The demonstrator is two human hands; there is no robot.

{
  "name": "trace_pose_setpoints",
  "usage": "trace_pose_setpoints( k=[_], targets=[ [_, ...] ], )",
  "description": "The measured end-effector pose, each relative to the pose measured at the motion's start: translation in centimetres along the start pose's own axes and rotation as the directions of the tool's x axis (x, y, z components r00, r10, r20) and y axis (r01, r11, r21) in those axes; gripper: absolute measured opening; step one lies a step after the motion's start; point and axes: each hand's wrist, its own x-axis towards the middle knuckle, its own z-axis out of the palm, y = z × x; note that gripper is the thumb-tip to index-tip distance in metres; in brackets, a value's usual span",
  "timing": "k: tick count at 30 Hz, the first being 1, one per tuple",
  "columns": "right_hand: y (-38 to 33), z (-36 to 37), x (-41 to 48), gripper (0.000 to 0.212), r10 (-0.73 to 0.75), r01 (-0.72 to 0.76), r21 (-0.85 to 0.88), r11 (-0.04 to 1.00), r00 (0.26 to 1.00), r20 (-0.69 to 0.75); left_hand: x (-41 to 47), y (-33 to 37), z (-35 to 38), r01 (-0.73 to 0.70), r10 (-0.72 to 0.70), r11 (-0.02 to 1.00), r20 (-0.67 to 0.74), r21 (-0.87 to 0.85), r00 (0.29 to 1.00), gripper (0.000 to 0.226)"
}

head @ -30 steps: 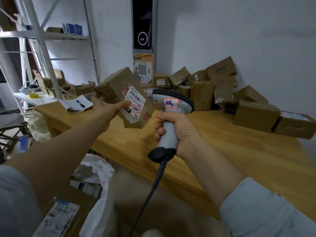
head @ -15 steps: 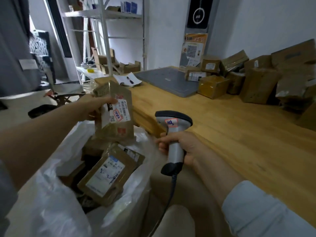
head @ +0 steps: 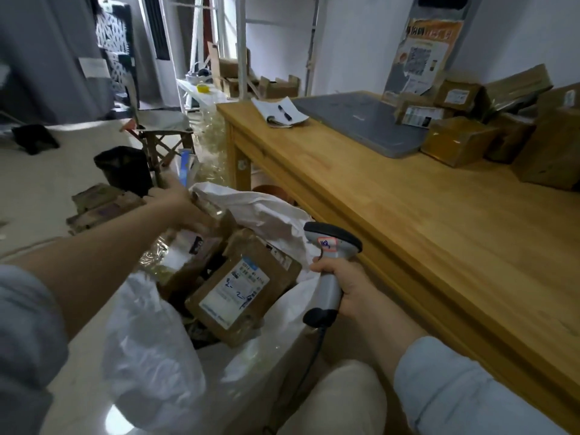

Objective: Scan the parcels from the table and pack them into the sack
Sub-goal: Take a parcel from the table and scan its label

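My left hand (head: 177, 199) reaches into the far side of the open white sack (head: 150, 340) and grips a brown parcel (head: 219, 219), low among the others; motion blur hides the fingers' exact hold. Several parcels lie in the sack, the topmost a flat brown parcel (head: 241, 290) with a white label facing up. My right hand (head: 348, 284) grips the handle of the grey barcode scanner (head: 332, 243) beside the sack, its head level with the table edge. More brown parcels (head: 455, 141) are piled at the far right of the wooden table (head: 408, 230).
A grey pad (head: 361, 120) and a notebook with a pen (head: 282, 113) lie on the table's far end. On the floor left of the sack are a black bin (head: 125, 167), a folding stool (head: 163, 127) and some parcels (head: 100, 205). Shelving stands behind.
My view swung left and down from the table to the sack. My left hand carried the scanned parcel off the table and lowered it into the sack. The scanner stayed in my right hand.
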Motion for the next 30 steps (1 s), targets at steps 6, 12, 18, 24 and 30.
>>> trace_pose_setpoints(
  k=[6,12,18,24,30],
  targets=[
    [-1.6,-0.1,0.3,0.081,-0.081,0.081,0.089,0.993,0.997,-0.007,-1.1,5.2,1.4,-0.242,0.243,0.97,-0.052,0.024,0.969,0.114],
    [-6.3,-4.2,-4.2,0.011,-0.155,0.103,0.352,0.93,0.98,0.125,-6.8,15.0,3.4,-0.527,0.526,0.85,0.033,0.017,0.85,0.098],
    [-11.3,-14.2,-6.9,0.026,-0.272,0.229,0.502,0.834,0.962,0.013,-13.9,26.3,7.7,-0.763,0.758,0.645,0.091,0.035,0.646,0.093],
    [-13.8,-26.8,-8.8,0.027,-0.283,0.366,0.595,0.715,0.931,-0.232,-21.6,36.7,13.5,-0.895,0.887,0.437,0.211,-0.091,0.412,0.092],
    [-14.5,-38.3,-9.7,0.019,-0.233,0.471,0.609,0.638,0.872,-0.43,-28.5,45.5,20.1,-0.943,0.931,0.278,0.292,-0.182,0.218,0.084]
  ],
)
